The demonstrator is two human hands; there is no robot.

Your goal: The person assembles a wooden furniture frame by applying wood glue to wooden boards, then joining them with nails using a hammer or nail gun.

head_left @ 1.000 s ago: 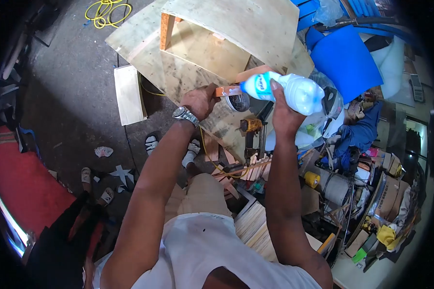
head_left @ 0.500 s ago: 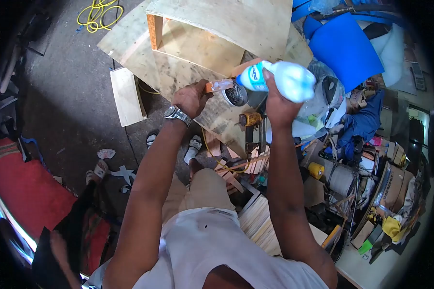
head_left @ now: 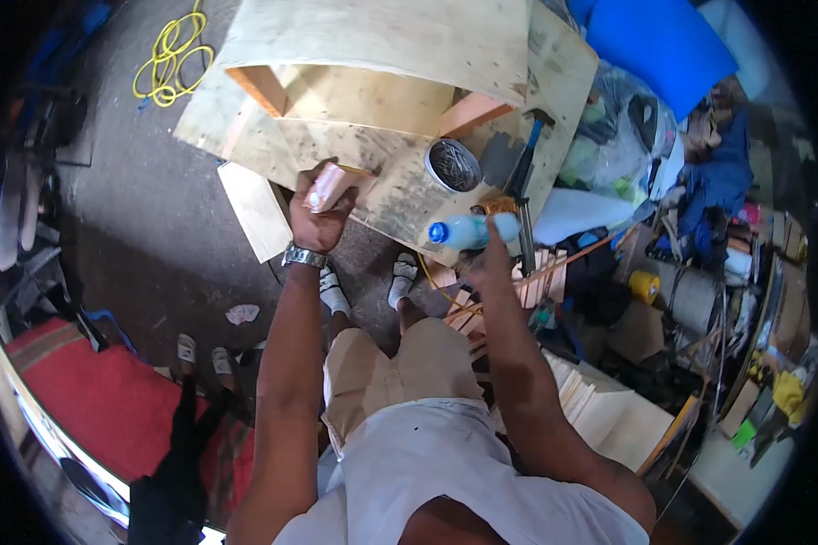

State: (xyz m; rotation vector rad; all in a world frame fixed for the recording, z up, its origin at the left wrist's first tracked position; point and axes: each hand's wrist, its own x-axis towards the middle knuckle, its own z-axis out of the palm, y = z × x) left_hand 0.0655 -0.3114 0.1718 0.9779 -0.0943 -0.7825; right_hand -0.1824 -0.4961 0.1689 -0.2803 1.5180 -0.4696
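My left hand is closed around a small wooden block with white glue smeared on one end, held over the near edge of a stained plywood sheet. My right hand grips a plastic glue bottle, tipped on its side with its blue cap pointing left. Just beyond the bottle, a round tub of nails sits on the plywood. Partly hidden behind the bottle is a yellowish nail gun. A hammer lies to its right.
An open-fronted plywood box stands on the sheet. Yellow hose coils on the floor at far left. Wood strips and mixed clutter crowd the right. Another person in dark clothes is at lower left, by a red cloth.
The bottle has moved down and away from the wooden block, turning onto its side. My left hand has drawn the block left and nearer to me. The camera view has shifted.
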